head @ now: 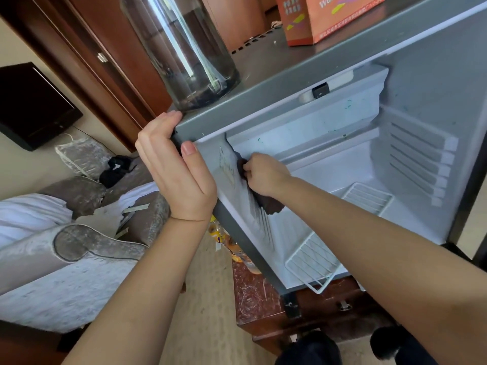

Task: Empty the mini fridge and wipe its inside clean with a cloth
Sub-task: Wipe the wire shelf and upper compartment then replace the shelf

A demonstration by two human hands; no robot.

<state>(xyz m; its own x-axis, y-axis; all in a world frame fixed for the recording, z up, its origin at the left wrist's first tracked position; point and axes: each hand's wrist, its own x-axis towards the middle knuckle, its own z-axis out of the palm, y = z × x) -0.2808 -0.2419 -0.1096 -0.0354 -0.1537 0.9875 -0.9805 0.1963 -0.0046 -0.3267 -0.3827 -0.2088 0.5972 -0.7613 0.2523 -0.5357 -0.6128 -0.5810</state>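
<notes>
Wiping stage, head view. The mini fridge stands open on a low wooden cabinet, and no food or drink is visible inside it, so the emptying step appears done. The left hand grips the upper left corner of the casing, fingers curled over the top edge and thumb pressed on the front, apparently steadying the appliance. The right hand reaches inside with its fingers closed round a dark cloth, which it presses against the left inner wall just below the freezer compartment.

Two fittings remain inside: a white wire shelf that lies tilted and juts past the front edge, and a smaller wire rack towards the back. Greenish specks show on the freezer flap and the upper walls. By this evidence the wipe is in its early or middle part — floor, back, right wall and shelves probably remain. What look like yellow and orange bottles lie on the floor beside the cabinet, possibly the removed contents. A glass jar and an orange box sit on top.
</notes>
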